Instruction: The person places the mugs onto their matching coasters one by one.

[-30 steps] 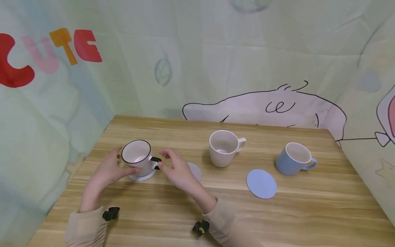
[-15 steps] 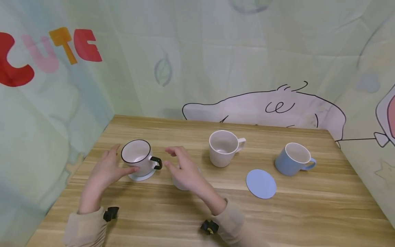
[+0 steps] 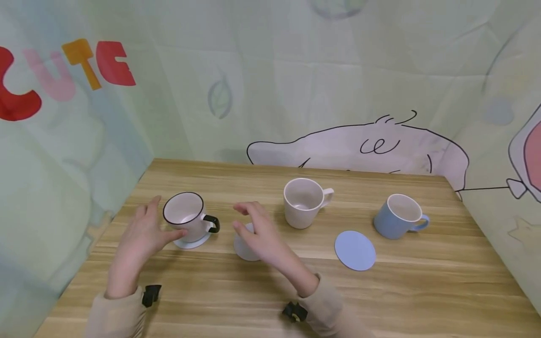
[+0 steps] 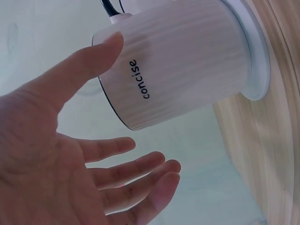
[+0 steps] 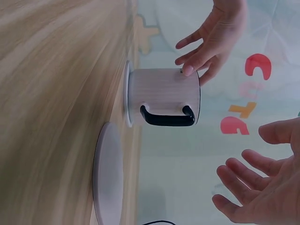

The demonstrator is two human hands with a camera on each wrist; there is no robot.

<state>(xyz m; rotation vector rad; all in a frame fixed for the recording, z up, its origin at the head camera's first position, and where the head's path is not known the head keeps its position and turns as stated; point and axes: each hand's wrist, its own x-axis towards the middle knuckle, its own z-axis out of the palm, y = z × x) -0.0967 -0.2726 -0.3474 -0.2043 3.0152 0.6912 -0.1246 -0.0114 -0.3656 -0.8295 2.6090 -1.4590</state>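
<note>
A white mug (image 3: 192, 227) with a black rim and black handle stands upright on a pale round coaster (image 3: 192, 243) at the left; the left wrist view shows "concise" printed on its side. Beside it, my left hand (image 3: 139, 237) has its fingers spread, the thumb at the mug's near side; whether it touches is hard to tell. My right hand (image 3: 265, 237) holds nothing, hovering with parted fingers right of the black handle. Under and behind it lies a light grey coaster (image 3: 243, 249), partly hidden in the head view.
A plain off-white mug (image 3: 301, 209) stands at the table's middle. Farther right are a blue mug (image 3: 390, 221) and a flat blue coaster (image 3: 355, 250) on the wooden table (image 3: 236, 300). A printed cloth (image 3: 181, 94) hangs behind and at the sides.
My right hand has drawn away from the black handle toward the right. My left fingers have opened a little off the mug, which stays in place on its coaster.
</note>
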